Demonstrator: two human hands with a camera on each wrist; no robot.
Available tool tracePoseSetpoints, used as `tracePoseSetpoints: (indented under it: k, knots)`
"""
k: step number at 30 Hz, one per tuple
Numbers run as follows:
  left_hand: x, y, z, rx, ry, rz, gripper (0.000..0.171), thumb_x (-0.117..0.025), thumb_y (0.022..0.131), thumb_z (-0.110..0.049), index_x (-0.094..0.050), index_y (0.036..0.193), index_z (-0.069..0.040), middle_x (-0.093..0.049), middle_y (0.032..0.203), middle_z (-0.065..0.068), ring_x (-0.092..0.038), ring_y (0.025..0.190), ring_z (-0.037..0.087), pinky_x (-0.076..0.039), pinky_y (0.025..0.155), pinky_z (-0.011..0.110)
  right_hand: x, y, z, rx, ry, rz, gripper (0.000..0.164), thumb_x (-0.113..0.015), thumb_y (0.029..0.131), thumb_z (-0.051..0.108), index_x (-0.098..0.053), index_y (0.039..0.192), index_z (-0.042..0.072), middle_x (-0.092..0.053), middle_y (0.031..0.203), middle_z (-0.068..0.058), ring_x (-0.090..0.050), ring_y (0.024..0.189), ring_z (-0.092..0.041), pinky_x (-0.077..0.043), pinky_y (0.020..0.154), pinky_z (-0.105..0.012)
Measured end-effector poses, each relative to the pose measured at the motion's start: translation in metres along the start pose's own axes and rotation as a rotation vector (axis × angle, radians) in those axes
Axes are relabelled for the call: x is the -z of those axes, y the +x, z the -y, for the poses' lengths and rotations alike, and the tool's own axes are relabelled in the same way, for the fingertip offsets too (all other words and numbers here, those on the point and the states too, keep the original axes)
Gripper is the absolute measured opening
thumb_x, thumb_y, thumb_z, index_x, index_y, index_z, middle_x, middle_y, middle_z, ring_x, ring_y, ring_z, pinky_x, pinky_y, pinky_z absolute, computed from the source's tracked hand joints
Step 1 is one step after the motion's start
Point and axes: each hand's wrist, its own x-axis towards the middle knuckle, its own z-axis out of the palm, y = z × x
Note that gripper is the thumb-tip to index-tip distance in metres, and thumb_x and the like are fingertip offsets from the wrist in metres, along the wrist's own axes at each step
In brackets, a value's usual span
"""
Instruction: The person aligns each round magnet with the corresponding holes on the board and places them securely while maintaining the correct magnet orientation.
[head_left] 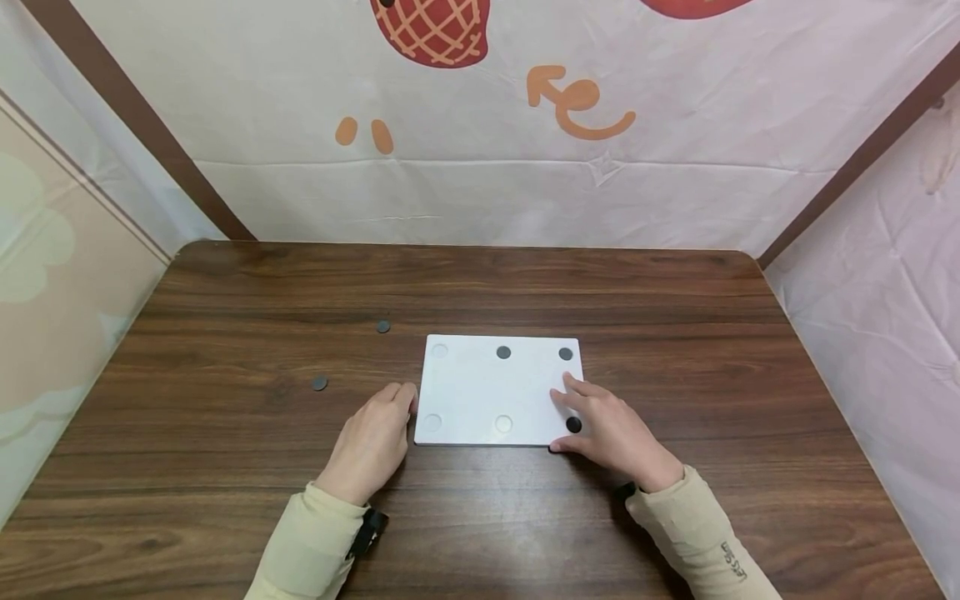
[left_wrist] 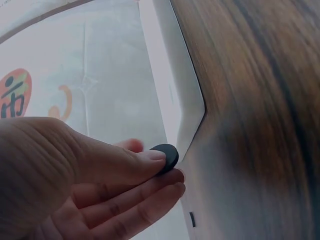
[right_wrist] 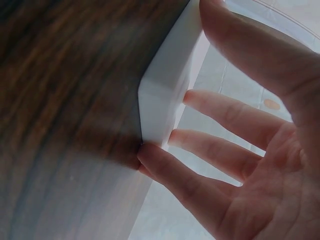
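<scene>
My left hand (head_left: 377, 435) is beside the left edge of a white rectangular board (head_left: 480, 392). In the left wrist view its thumb and fingers pinch a small black disc (left_wrist: 171, 156) on edge. My right hand (head_left: 611, 429) rests with spread, fairly straight fingers on the board's right side, thumb at the front edge. The right wrist view shows fingertips touching the board's top and side (right_wrist: 157, 112). Dark discs sit in its back middle (head_left: 503, 352), back right (head_left: 566, 354) and front right (head_left: 573, 424) recesses. Bare recesses show at back left (head_left: 439, 351), front left (head_left: 432, 422) and front middle (head_left: 503, 424).
Two loose dark discs lie left of the board on the wooden table (head_left: 675, 333): one farther back (head_left: 383, 327), one nearer (head_left: 320, 383). A printed white cloth (head_left: 480, 200) hangs behind the table, with more cloth at both sides.
</scene>
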Motion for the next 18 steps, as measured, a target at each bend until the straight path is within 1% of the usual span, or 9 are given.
tracePoseSetpoints:
  k: [2, 5, 7, 10, 14, 18]
  knots:
    - [-0.0005, 0.0002, -0.0009, -0.004, -0.014, -0.006, 0.019, -0.06, 0.082, 0.015, -0.057, 0.084, -0.003, -0.057, 0.075, 0.006, -0.053, 0.062, 0.016, -0.044, 0.05, 0.028, 0.0, 0.0, -0.0001, 0.0, 0.0, 0.0, 0.065, -0.085, 0.07, 0.031, -0.063, 0.125, 0.002, -0.051, 0.137, -0.024, -0.055, 0.122, -0.036, -0.047, 0.095, -0.048]
    - [-0.0008, 0.0002, -0.0028, -0.006, -0.049, 0.014, 0.019, -0.063, 0.082, 0.013, -0.06, 0.092, -0.003, -0.062, 0.081, 0.008, -0.06, 0.069, 0.019, -0.049, 0.056, 0.031, 0.0003, -0.0001, 0.0001, -0.001, 0.001, 0.001, 0.065, -0.085, 0.07, 0.031, -0.063, 0.125, 0.003, -0.051, 0.138, -0.024, -0.055, 0.122, -0.036, -0.047, 0.095, -0.047]
    - [-0.0012, 0.0003, -0.0041, -0.009, -0.069, 0.032, 0.018, -0.065, 0.082, 0.011, -0.061, 0.094, -0.003, -0.064, 0.086, 0.008, -0.062, 0.073, 0.02, -0.051, 0.059, 0.032, 0.0005, -0.0002, 0.0002, -0.002, 0.001, 0.002, 0.065, -0.085, 0.071, 0.031, -0.063, 0.125, 0.003, -0.051, 0.138, -0.024, -0.055, 0.122, -0.036, -0.047, 0.095, -0.047]
    - [-0.0021, 0.0003, -0.0056, -0.016, -0.08, 0.047, 0.016, -0.065, 0.083, 0.01, -0.063, 0.092, -0.003, -0.064, 0.086, 0.007, -0.062, 0.073, 0.019, -0.051, 0.06, 0.032, 0.0006, -0.0004, 0.0007, -0.001, 0.004, 0.001, 0.065, -0.085, 0.07, 0.03, -0.063, 0.125, 0.002, -0.051, 0.137, -0.024, -0.055, 0.121, -0.036, -0.047, 0.095, -0.047]
    - [-0.0033, 0.0001, -0.007, -0.035, -0.079, 0.028, 0.015, -0.067, 0.082, 0.01, -0.063, 0.087, -0.004, -0.063, 0.084, 0.005, -0.062, 0.072, 0.017, -0.051, 0.061, 0.032, 0.0007, -0.0005, 0.0012, 0.001, 0.008, -0.007, 0.065, -0.085, 0.07, 0.03, -0.064, 0.125, 0.002, -0.051, 0.137, -0.024, -0.055, 0.121, -0.037, -0.048, 0.095, -0.047]
    - [-0.0046, 0.0007, -0.0089, -0.054, -0.083, 0.019, 0.014, -0.067, 0.082, 0.009, -0.063, 0.086, -0.004, -0.062, 0.083, 0.003, -0.061, 0.072, 0.016, -0.051, 0.061, 0.031, 0.0008, -0.0004, 0.0013, -0.002, 0.003, -0.012, 0.066, -0.086, 0.069, 0.03, -0.064, 0.124, 0.002, -0.051, 0.137, -0.025, -0.055, 0.121, -0.037, -0.048, 0.094, -0.048]
